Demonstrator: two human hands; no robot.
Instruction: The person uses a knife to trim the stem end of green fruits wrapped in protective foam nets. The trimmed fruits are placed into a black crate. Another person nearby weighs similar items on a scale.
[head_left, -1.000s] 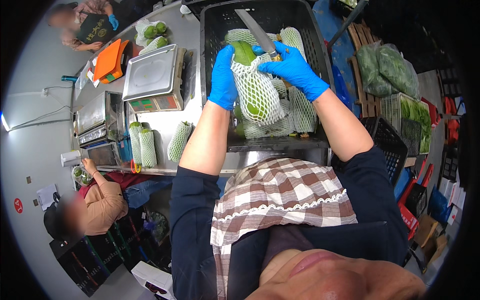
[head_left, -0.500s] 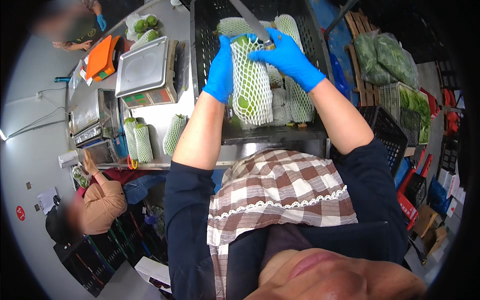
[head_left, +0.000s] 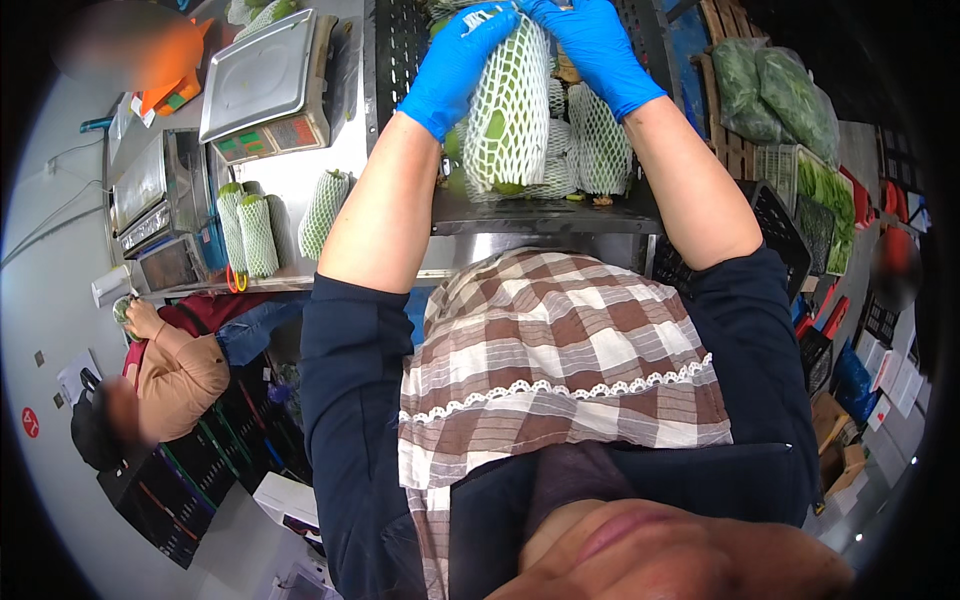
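Observation:
A long green papaya (head_left: pixel 508 120) in a white foam net stands tilted over the black crate (head_left: pixel 545 215). My left hand (head_left: pixel 455 72), in a blue glove, is closed around its upper left side. My right hand (head_left: pixel 592 52), gloved alike, meets it at the papaya's top end. Its fingers are bent together there, and the upper edge of the picture cuts off the fingertips, so what they pinch is hidden. More netted papayas (head_left: pixel 598 145) lie in the crate below and to the right of my hands.
Left of the crate, a steel table holds a weighing scale (head_left: pixel 258 82) and several netted papayas (head_left: pixel 258 235). A person (head_left: pixel 180 370) stands at far left, handling a wrapped item. Bags of greens (head_left: pixel 790 95) lie on a pallet at right, near a black crate (head_left: pixel 780 235).
Both hands and the papaya have shifted up in the picture as the whole view moved. The knife seen in my right hand before no longer shows.

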